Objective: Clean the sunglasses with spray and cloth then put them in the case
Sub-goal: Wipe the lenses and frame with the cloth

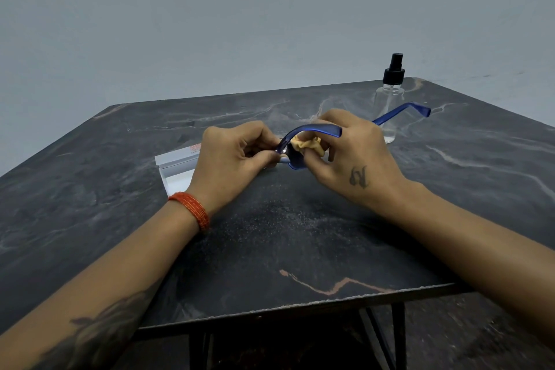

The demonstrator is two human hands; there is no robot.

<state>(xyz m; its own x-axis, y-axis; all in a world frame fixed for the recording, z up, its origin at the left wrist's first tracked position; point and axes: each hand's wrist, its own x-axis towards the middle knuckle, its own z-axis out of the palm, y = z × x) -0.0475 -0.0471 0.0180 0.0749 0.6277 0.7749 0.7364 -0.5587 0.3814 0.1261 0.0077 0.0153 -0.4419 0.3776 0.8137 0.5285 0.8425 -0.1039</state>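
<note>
Blue-framed sunglasses are held above the middle of the dark marble table. My left hand pinches the left end of the frame. My right hand presses a bunched yellow cloth against a lens. One blue temple arm sticks out to the right past my right hand. A clear spray bottle with a black pump stands behind my right hand. A white case lies on the table, partly hidden behind my left hand.
The table's near edge runs below my forearms, with dark metal legs under it. A plain grey wall stands behind the table. An orange bangle stack sits on my left wrist.
</note>
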